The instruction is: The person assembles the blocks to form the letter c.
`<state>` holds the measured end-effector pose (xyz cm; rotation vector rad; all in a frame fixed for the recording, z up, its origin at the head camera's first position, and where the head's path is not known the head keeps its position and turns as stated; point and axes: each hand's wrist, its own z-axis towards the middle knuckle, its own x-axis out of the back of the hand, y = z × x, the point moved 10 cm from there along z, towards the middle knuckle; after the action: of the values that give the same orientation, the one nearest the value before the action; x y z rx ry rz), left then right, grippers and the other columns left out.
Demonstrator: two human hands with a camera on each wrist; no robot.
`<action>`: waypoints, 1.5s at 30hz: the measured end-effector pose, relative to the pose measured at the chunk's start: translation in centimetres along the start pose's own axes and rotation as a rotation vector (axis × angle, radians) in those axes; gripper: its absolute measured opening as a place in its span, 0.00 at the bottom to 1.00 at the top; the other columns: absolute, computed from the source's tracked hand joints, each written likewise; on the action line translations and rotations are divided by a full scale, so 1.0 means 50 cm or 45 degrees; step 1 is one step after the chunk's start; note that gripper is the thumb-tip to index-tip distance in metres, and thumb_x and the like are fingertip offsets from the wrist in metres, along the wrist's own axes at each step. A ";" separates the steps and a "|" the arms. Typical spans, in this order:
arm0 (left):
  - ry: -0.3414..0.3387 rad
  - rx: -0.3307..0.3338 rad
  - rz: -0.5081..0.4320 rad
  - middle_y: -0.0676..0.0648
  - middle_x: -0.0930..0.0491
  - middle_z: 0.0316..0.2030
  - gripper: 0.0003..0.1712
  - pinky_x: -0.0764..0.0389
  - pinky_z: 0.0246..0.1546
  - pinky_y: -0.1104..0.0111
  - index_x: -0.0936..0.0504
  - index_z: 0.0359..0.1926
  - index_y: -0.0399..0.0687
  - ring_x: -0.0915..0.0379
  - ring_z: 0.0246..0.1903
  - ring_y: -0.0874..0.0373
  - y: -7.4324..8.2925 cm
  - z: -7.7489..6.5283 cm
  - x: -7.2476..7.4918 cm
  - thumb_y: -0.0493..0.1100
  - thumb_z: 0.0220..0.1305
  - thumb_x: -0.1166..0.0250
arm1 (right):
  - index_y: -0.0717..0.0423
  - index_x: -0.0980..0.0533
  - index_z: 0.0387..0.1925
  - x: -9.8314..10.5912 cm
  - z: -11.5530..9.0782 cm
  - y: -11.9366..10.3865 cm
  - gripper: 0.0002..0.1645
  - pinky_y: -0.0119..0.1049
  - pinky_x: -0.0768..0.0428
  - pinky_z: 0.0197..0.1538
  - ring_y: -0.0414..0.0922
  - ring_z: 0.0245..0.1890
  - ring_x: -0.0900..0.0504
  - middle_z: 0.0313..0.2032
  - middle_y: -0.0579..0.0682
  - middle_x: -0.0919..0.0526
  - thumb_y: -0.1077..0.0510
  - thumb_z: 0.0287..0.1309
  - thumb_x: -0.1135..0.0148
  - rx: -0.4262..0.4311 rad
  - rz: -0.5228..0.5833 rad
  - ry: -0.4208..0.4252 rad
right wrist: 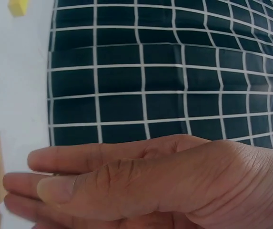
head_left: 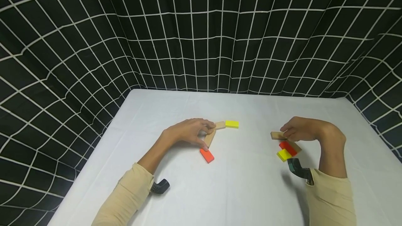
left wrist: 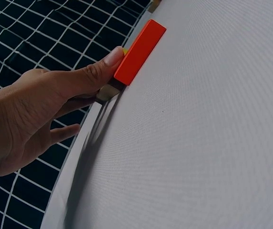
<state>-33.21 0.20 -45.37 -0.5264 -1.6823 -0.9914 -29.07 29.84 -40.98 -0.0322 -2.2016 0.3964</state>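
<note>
My left hand (head_left: 192,131) grips a plain wooden block (head_left: 210,139) between its thumb and fingers. Its thumb tip touches or nearly touches the end of a red block (head_left: 207,156); in the left wrist view this red block (left wrist: 140,52) lies right beside the thumb. Another wooden block (head_left: 220,125) meets the far end of the first, and a yellow block (head_left: 232,124) continues the line. My right hand (head_left: 302,129) hovers by a wooden block (head_left: 277,135), apart from it in the right wrist view. Thumb and fingers lie nearly straight there, with nothing visibly held.
Beneath the right hand sit a red block (head_left: 288,148), a yellow block (head_left: 284,155) and a partly covered wooden block (head_left: 296,145). A white cloth covers the table (head_left: 245,184). Black curtains with a white grid (head_left: 207,37) rise behind it and at both sides.
</note>
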 end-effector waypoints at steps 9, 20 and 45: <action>0.003 -0.020 0.009 0.53 0.26 0.73 0.42 0.31 0.78 0.56 0.16 0.63 0.47 0.33 0.75 0.52 0.001 -0.001 -0.005 0.65 0.54 0.22 | 0.65 0.31 0.72 -0.011 0.034 -0.005 0.37 0.68 0.21 0.63 0.70 0.65 0.26 0.66 0.72 0.24 0.61 0.64 0.37 -0.002 0.010 0.020; -0.007 -0.012 0.021 0.53 0.26 0.73 0.41 0.31 0.78 0.56 0.16 0.63 0.47 0.33 0.76 0.52 0.004 0.000 0.000 0.64 0.54 0.22 | 0.64 0.28 0.70 0.030 0.065 -0.019 0.33 0.68 0.21 0.63 0.69 0.63 0.23 0.63 0.70 0.20 0.55 0.68 0.33 0.113 -0.024 0.318; -0.026 -0.008 0.017 0.52 0.26 0.74 0.42 0.31 0.77 0.56 0.17 0.65 0.47 0.33 0.76 0.52 0.003 0.000 -0.002 0.64 0.55 0.22 | 0.56 0.19 0.60 0.011 0.103 -0.027 0.23 0.67 0.20 0.64 0.58 0.54 0.20 0.53 0.59 0.14 0.61 0.65 0.31 0.062 -0.022 0.299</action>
<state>-33.03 0.28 -45.42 -0.5525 -1.6921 -0.9847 -33.27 27.26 -43.06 -0.0314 -1.9586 0.4149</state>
